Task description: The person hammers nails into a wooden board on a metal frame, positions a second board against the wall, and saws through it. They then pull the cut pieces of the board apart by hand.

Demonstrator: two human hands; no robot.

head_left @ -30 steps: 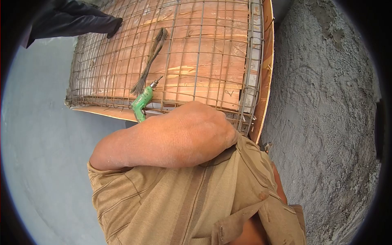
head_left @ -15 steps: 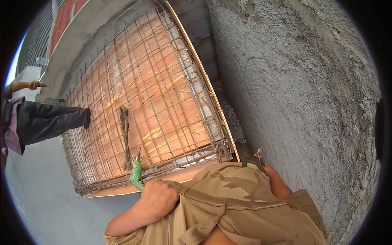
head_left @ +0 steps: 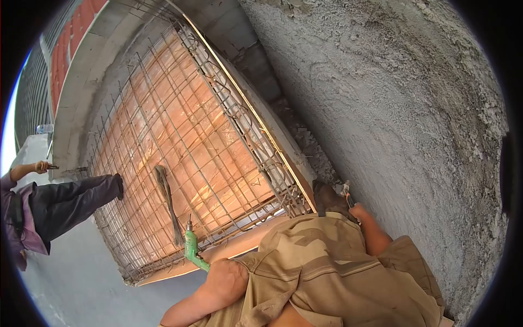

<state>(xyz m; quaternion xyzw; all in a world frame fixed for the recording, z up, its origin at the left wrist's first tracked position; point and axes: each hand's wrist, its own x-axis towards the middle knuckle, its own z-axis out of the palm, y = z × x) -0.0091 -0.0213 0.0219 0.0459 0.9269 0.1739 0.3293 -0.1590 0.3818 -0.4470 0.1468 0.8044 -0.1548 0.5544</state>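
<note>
My left hand (head_left: 225, 279) is a closed fist at the lower end of a green power drill (head_left: 191, 245). The drill's chuck points up and away from me, over the near edge of a rebar grid (head_left: 210, 158). On the grid lies a bundle of tie wire (head_left: 165, 196), just beyond the drill. Past my shirt, beside the rough wall, my right hand (head_left: 359, 212) is closed around a small tool with a dark and orange handle (head_left: 349, 200) and a pale tip. I cannot tell its kind.
Reddish plywood (head_left: 169, 120) lies beneath the grid, with a board edge (head_left: 261, 122) along its right side. A rough cement wall (head_left: 392, 109) rises at right, with a rubble-strewn gap (head_left: 313, 155) before it. At left, another person (head_left: 71, 204) has a foot at the grid.
My view has turned, so the grid slants more. The drill and my left hand sit lower and farther right in view. The other person's hand and legs appear lower.
</note>
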